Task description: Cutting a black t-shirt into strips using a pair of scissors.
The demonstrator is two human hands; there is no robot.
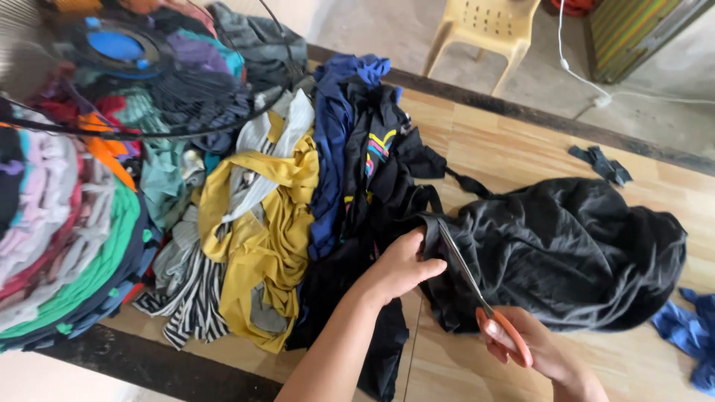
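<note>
At the middle of the frame, the left hand (402, 262) pinches the black cloth (566, 253) while the right hand (532, 344) grips the scissors (477, 294), whose blades could nick those close fingers (430, 269).

- Left hand (400, 266), at lower centre of my frame: bare, no glove, ring or watch that I can see.
- Its forearm, which runs down to the bottom edge, is bare too; no sleeve reaches into view.
- Right hand (532, 344), at lower right: bare, with the wrist cut off by the frame edge; no sleeve or band shows.
</note>
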